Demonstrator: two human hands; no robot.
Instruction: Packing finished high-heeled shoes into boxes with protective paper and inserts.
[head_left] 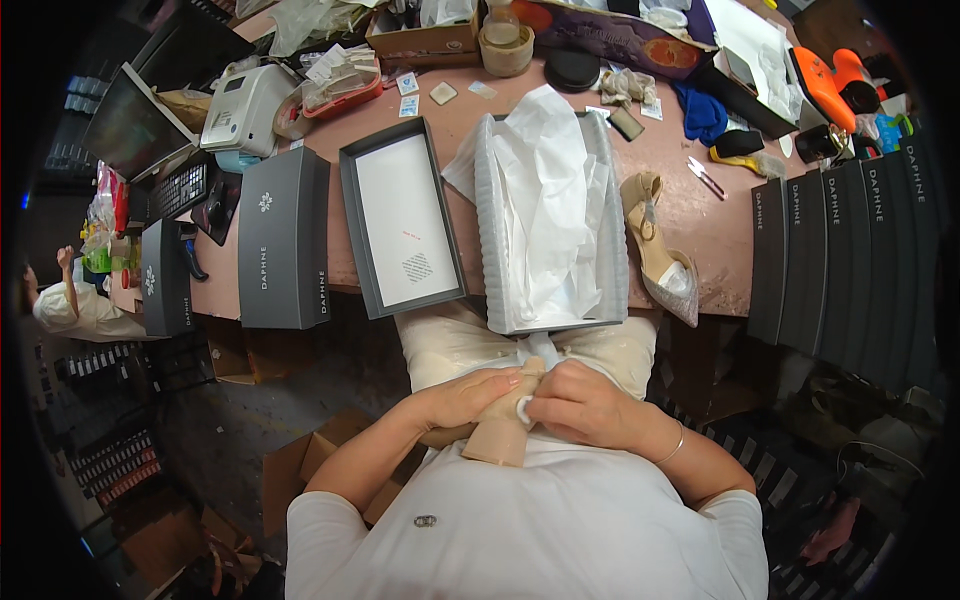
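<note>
Far left: a computer screen (130, 125) and a keyboard (180, 190) at the table's end, with a small closed dark box (165, 278) standing just below the keyboard. A white desk phone (240, 105) sits behind a larger closed dark box (285, 240) that lies on the pink table (700, 215). Next to it lies an upturned box lid (400, 220), dark-rimmed and white inside. Centre: an open shoe box (615, 240) filled with white tissue paper (550, 200), its near end overhanging the table edge above the person's lap.

Below the open box, both hands meet over a beige shoe (497, 440) held against the body, just under the table edge. The left hand (462, 397) has its fingers curled closed over the shoe's upper part. The right hand (583, 403) touches the left; its fingers are bent and pinch a small white wad (524, 408) at the shoe. A thin bracelet (672, 445) circles the right wrist.

Right of the open box: a second beige shoe with a glittery toe (665, 262) lies on its side on the table, well apart from the hands. Behind it lie small scissors (706, 176) and a blue cloth (702, 112). Far right: a row of closed dark boxes (850, 260) stands on edge, side by side.
</note>
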